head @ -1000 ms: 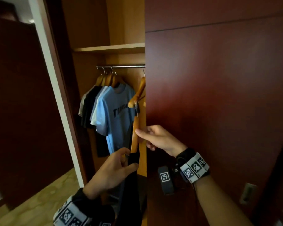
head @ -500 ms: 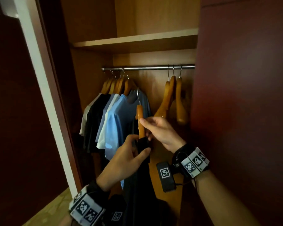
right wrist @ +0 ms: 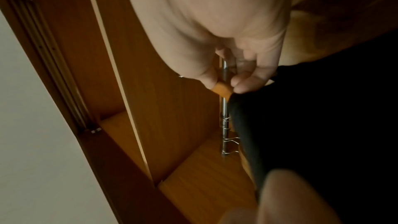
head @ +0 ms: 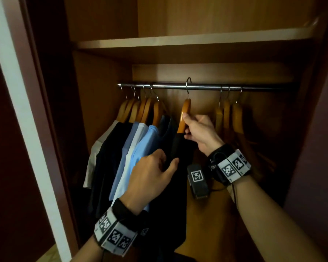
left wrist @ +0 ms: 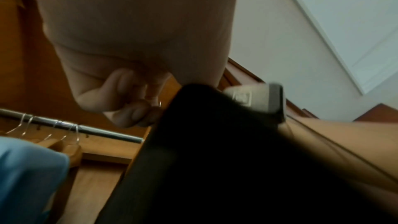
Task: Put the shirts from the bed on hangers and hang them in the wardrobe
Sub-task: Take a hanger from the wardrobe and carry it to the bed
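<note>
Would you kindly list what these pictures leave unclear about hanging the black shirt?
- Head view: whether the hanger hook sits on the rail; angle hides it.
- Left hand fingertips: buried in the black shirt.
- Wrist views: blurred.

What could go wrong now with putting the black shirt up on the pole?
1. The hanger hook sits at the rail, but whether it has caught is unclear. If the right hand lets go too soon, the black shirt could drop.
2. The left hand grips the shirt's fabric; pulling might drag it off the hanger.
3. The hung shirts are close, so the black one could bunch against them.
</note>
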Demonstrator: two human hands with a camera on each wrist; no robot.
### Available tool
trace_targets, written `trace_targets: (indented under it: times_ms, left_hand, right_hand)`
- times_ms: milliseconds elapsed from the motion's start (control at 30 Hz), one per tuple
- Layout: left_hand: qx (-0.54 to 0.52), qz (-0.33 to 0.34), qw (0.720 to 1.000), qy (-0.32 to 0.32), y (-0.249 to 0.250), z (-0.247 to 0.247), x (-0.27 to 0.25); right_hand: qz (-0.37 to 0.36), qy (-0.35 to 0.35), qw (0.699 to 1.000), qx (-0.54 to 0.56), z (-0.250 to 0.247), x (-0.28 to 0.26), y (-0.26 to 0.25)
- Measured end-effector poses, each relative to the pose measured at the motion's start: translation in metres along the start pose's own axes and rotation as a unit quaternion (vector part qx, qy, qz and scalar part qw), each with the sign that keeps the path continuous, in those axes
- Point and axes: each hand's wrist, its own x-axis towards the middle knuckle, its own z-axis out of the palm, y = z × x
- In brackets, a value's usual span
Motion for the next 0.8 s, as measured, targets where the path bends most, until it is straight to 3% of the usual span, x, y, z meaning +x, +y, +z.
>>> trace_targets:
  times_ms: [233,467,800]
  left_hand:
    - [0.077,0.038,0.995,0.051,-0.027,0.017,0.054]
    - [0.13,0.047,0.99,0.022,-0.046,0.021,0.096]
    - [0.03,0.071,0.996,-0.035,-0.078,0.009,0.12]
  right_hand:
    - [-0.039,0.038,0.998,-0.014,0.037,0.069,0.0]
    - [-0.024,0.05,0.998,-0.031,0.05,0.109,0.001]
    - [-0.012,0.08,0.991,-0.105,0.075,0.129,0.02]
